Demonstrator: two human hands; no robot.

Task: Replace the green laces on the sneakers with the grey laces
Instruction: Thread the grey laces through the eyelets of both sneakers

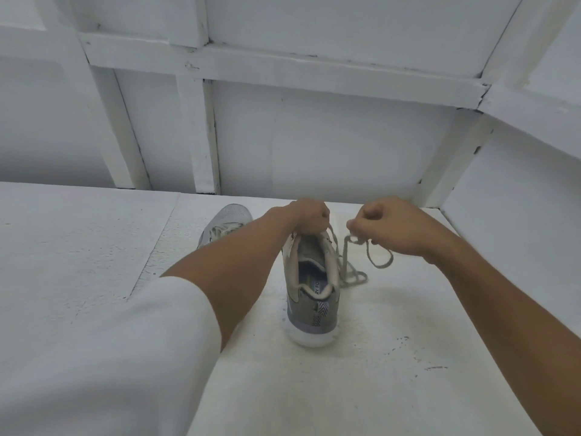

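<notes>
A grey sneaker stands on the white table, heel toward me and toe pointing away. My left hand is curled over its tongue and upper eyelets, gripping the shoe there. My right hand pinches a grey lace, which hangs in loose loops down to the table to the right of the shoe. A second grey sneaker lies behind my left forearm, partly hidden, with pale laces in it. No green lace is in view.
White framed wall panels rise right behind the table's far edge. A side panel closes in the right side. A seam runs diagonally across the table on the left.
</notes>
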